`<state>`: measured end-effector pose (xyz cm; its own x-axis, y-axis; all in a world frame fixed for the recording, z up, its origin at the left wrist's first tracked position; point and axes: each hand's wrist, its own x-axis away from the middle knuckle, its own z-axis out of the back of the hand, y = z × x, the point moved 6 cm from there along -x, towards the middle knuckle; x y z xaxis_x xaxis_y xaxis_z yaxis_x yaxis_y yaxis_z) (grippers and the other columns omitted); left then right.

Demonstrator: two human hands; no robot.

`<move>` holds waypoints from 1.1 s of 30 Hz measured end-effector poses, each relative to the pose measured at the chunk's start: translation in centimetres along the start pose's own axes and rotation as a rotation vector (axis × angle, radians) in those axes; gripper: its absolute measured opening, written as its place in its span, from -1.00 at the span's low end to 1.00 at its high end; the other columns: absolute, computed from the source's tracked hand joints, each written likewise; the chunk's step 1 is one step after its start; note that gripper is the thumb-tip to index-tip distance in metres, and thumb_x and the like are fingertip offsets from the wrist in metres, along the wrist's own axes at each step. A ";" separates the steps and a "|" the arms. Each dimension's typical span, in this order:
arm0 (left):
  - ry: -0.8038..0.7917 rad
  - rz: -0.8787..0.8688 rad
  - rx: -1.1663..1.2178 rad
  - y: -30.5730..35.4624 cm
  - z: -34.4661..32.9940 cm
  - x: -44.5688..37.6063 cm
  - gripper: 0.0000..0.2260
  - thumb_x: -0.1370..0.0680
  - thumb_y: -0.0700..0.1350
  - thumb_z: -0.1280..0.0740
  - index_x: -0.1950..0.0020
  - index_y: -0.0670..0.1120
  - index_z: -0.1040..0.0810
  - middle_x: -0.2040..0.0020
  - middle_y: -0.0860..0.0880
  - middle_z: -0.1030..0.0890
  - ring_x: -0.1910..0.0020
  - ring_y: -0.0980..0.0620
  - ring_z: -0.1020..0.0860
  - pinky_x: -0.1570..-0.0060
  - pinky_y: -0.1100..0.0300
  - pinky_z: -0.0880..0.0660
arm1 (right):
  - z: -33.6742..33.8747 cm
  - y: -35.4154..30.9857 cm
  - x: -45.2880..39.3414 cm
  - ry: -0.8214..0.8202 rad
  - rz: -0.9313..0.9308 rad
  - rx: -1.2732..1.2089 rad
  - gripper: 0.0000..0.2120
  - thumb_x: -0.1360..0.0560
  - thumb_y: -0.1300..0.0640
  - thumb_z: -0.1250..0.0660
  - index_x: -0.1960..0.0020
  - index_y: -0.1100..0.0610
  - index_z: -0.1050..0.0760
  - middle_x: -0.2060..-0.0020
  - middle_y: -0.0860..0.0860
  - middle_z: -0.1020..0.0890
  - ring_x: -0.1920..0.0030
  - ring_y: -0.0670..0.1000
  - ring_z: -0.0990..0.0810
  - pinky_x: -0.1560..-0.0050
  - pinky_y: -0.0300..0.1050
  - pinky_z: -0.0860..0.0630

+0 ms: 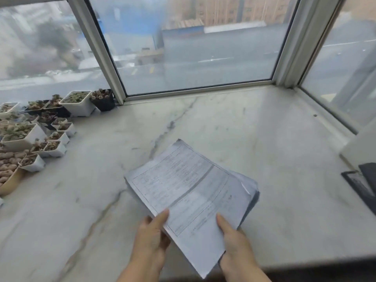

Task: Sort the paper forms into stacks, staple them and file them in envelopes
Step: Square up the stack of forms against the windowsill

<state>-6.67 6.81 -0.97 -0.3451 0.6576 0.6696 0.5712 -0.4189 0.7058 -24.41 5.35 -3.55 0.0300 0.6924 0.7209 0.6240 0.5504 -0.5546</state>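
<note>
A thick, slightly fanned stack of printed paper forms (189, 186) is held over the marble sill (274, 149), tilted with its far corner pointing toward the window. My left hand (151, 239) grips the stack's near left edge, thumb lying on the top sheet. My right hand (237, 245) grips the near right edge, thumb also on top. The fingers of both hands are hidden under the paper. No stapler or envelope is visible.
Several small white and dark pots of succulents (36, 135) crowd the left side of the sill. A dark flat object (364, 182) lies at the right edge. Window panes (193, 47) close off the back and right side.
</note>
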 end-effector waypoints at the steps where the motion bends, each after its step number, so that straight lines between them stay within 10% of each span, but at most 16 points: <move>1: -0.019 -0.016 -0.034 -1.4 -0.8 0.4 -0.69 -0.51 -0.34 -0.35 -0.24 -0.19 -0.48 0.00 -0.19 -0.67 0.07 -0.20 -0.65 0.11 0.00 -0.58 | 0.5 1.3 -0.3 0.040 -0.023 -0.026 -0.67 -0.50 0.28 -0.36 -0.25 0.28 -0.50 0.01 0.24 -0.68 0.04 0.23 -0.67 0.10 0.12 -0.63; 5: 0.019 -0.110 -0.199 -2.6 -0.5 -0.8 -0.65 -0.50 -0.39 -0.36 -0.19 -0.07 -0.42 -0.02 -0.09 -0.64 0.04 -0.11 -0.64 0.06 0.00 -0.57 | 2.0 3.8 -0.6 0.001 -0.201 -0.156 -0.28 -0.15 0.17 -0.65 -0.25 0.30 -0.51 -0.07 0.29 -0.65 -0.09 0.31 -0.63 -0.15 0.23 -0.52; 15: -0.315 0.015 -0.416 2.1 1.6 -8.5 -0.44 -0.29 -0.21 -0.39 -0.24 0.10 -0.40 -0.07 0.01 -0.68 -0.04 -0.08 -0.66 -0.01 -0.04 -0.58 | 1.2 -7.3 -5.9 -0.066 -0.153 0.649 -0.60 -0.45 -0.04 -0.35 -0.15 0.20 -0.57 0.02 0.22 -0.70 0.10 0.16 -0.61 0.17 -0.06 -0.52; 19: -0.363 0.019 -0.509 4.1 1.0 -10.3 -0.47 -0.32 -0.16 -0.39 -0.26 0.13 -0.41 -0.12 0.01 -0.66 -0.06 -0.08 -0.65 -0.11 -0.14 -0.55 | -3.2 -7.8 -9.7 -0.072 -0.162 0.906 -0.62 -0.46 -0.11 -0.42 -0.15 0.11 -0.60 0.01 0.11 -0.72 0.01 0.13 -0.69 -0.06 0.02 -0.61; 25: -0.160 -0.218 -0.629 5.0 -0.3 -10.9 -0.64 -0.54 -0.24 -0.35 -0.20 0.15 -0.42 -0.04 0.11 -0.66 0.07 0.17 -0.64 0.02 0.15 -0.57 | -8.5 -6.7 -11.0 -0.131 -0.107 0.779 -0.83 -0.54 0.26 -0.33 -0.12 0.15 -0.59 0.07 0.08 -0.73 0.10 0.08 -0.72 0.08 -0.04 -0.65; 33: 0.166 -0.708 -0.476 11.5 -3.6 -5.6 -0.55 -0.43 0.02 -0.48 0.07 0.57 -0.36 0.14 0.49 -0.57 0.13 0.50 -0.51 0.18 0.65 -0.33 | -13.0 -12.2 -4.4 -0.359 0.434 0.635 -0.76 -0.47 0.10 -0.35 -0.10 0.09 -0.65 -0.02 -0.04 -0.71 -0.06 -0.07 -0.67 0.05 -0.30 -0.57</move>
<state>-0.79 -3.95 4.23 -0.6266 0.7785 0.0354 -0.1783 -0.1874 0.9660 -22.02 -10.45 5.41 -0.1514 0.9497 0.2739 0.0549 0.2848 -0.9570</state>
